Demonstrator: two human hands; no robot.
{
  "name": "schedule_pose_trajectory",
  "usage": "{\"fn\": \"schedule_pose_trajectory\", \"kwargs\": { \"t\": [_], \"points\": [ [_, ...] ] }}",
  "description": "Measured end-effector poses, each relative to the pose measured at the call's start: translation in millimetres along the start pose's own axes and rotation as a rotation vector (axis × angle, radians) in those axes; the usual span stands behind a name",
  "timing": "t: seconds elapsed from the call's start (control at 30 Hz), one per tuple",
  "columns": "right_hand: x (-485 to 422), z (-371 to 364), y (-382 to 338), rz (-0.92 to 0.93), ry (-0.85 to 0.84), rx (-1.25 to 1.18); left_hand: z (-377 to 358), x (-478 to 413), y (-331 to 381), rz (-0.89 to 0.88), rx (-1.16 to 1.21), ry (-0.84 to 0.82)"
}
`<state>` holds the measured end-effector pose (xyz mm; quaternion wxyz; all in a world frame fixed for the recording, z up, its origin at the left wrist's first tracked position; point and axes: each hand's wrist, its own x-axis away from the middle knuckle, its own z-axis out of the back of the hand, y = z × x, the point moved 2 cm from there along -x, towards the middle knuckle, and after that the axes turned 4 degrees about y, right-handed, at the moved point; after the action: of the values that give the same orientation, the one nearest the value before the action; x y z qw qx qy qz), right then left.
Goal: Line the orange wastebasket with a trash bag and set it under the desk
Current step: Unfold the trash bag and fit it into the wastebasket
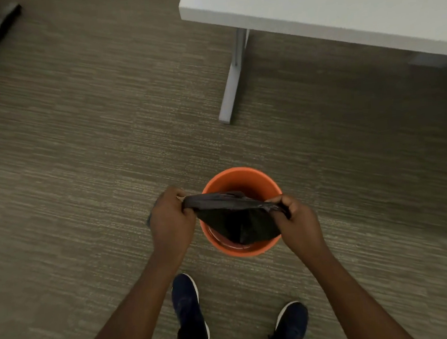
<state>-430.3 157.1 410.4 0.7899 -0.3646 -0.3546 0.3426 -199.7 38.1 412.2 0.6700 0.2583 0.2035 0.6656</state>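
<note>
While the left hand [171, 221] and right hand [297, 218] each clench an end of the trash bag [237, 221], its mouth stretches crosswise over the orange wastebasket [238, 179] directly below, hanging inside

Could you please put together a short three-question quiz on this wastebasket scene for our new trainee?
1. True or false: the orange wastebasket already stands under the white desk.
2. Which hands grip the black trash bag? A) left only B) right only C) both
3. Fill in: the bag's lower part hangs ___ the wastebasket.

Key:
1. False; it stands on the carpet, out in front of the desk.
2. C; the left hand and the right hand each hold one end of its mouth.
3. Inside.
</note>
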Motion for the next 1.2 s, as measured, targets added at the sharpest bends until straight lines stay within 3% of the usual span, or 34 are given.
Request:
{"fn": "schedule_pose_trajectory", "kwargs": {
  "t": [0.03, 0.13, 0.2, 0.4, 0.6, 0.77, 0.8, 0.93, 1.0, 1.07, 1.2],
  "points": [
    [0.6, 1.1, -0.6, -0.004, -0.011, 0.000, -2.5, -2.1, -0.5, 0.155, 0.102, -0.001],
    [2.7, 0.3, -2.7, -0.030, -0.086, -0.020, -16.6, -6.0, 6.6, 0.876, 0.759, -0.122],
    [4.6, -1.1, -5.5, -0.063, -0.154, -0.009, -23.4, -8.5, 15.7, 1.011, 0.983, -0.164],
    [3.3, -10.4, -29.5, -0.034, -0.128, 0.048, -37.3, -2.2, 47.0, 0.909, 1.116, -0.282],
    [-18.7, -29.5, -30.3, 0.098, -0.071, 0.409, -54.8, 2.6, 60.4, 0.810, 1.045, -0.360],
    [-33.1, -21.2, -12.1, -0.090, 0.080, 0.119, -53.4, -7.1, 42.5, 0.762, 1.064, -0.400],
    [-35.9, -19.7, -6.8, -0.190, 0.114, -0.005, -52.0, -9.0, 36.0, 0.645, 0.949, -0.427],
    [-40.5, -18.7, 0.6, -0.704, 0.122, -0.736, -43.0, -16.5, 13.1, -0.100, 0.176, -0.531],
    [-42.3, -15.8, 6.2, -0.763, 0.081, -0.739, -41.8, -19.2, 5.5, -0.231, 0.007, -0.549],
    [-43.5, -12.6, 11.4, -0.662, 0.037, -0.546, -41.8, -24.0, -2.6, -0.197, -0.055, -0.444],
    [-42.4, -2.8, 7.3, -0.039, -0.071, 0.172, -32.0, -30.4, -12.3, 0.071, 0.072, -0.078]
  ]
}}
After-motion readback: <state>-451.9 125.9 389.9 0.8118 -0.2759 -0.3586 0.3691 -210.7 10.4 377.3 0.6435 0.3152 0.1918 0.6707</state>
